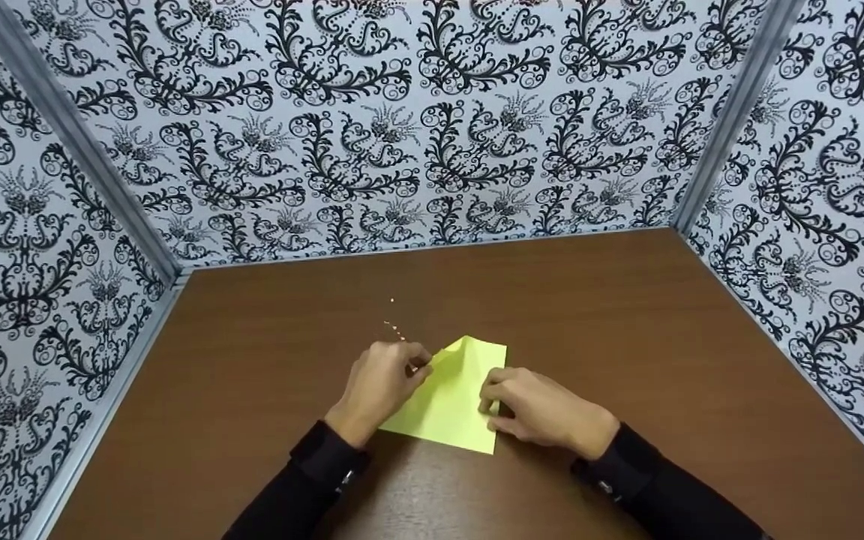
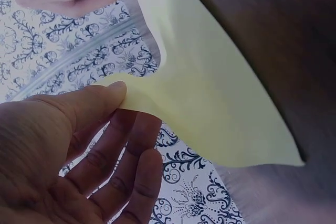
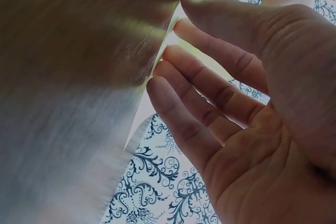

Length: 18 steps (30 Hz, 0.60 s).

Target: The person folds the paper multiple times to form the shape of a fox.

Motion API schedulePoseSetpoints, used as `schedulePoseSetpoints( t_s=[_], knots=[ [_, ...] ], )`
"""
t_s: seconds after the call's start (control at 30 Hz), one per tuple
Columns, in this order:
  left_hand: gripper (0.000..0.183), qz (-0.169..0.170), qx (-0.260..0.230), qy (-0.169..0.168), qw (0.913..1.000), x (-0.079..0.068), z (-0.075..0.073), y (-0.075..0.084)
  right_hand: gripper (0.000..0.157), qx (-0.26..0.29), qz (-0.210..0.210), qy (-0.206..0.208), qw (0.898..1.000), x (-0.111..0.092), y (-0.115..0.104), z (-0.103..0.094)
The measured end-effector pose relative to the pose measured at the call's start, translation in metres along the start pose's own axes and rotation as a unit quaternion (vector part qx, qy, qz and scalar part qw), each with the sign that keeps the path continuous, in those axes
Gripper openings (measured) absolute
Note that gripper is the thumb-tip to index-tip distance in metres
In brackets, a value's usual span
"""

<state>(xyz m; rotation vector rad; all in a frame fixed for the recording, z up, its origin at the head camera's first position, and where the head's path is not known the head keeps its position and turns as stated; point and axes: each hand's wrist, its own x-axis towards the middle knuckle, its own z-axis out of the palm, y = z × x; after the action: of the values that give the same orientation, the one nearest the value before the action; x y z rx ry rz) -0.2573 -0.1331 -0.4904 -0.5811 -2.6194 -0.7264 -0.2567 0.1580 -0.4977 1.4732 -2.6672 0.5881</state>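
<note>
Yellow paper (image 1: 447, 412) is pinched at its raised left edge by the left hand (image 1: 379, 384), where a hard tug could crease it. It sits on the desk (image 1: 589, 300) between both hands; the right hand (image 1: 541, 409), fingers fairly straight, touches the right edge; light pressure might let it slip.

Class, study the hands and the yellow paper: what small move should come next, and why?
Probably the left hand should carry the pinched edge of the yellow paper across toward the right hand: that edge is raised above the brown table, while the right hand's fingertips touch the opposite edge.
</note>
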Motion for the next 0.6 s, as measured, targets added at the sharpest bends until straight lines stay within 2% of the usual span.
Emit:
schedulePoseSetpoints(
  t_s=[0.23, 0.5, 0.6],
  knots=[
    [0.007, 0.02, 0.011, 0.0, 0.9997, -0.008, 0.002, 0.008, 0.008, -0.009, 0.02, 0.003, 1.0, -0.002, -0.002, 0.001],
    [0.011, 0.048, -0.014, -0.002, 0.9987, -0.015, 0.004, 0.015, 0.01, -0.015, 0.038, 0.009, 0.999, -0.004, -0.003, 0.0],
    [0.011, 0.048, -0.022, -0.014, 0.9985, -0.019, 0.006, 0.02, 0.009, -0.011, 0.039, 0.008, 0.999, -0.005, -0.004, 0.0]
  ],
)
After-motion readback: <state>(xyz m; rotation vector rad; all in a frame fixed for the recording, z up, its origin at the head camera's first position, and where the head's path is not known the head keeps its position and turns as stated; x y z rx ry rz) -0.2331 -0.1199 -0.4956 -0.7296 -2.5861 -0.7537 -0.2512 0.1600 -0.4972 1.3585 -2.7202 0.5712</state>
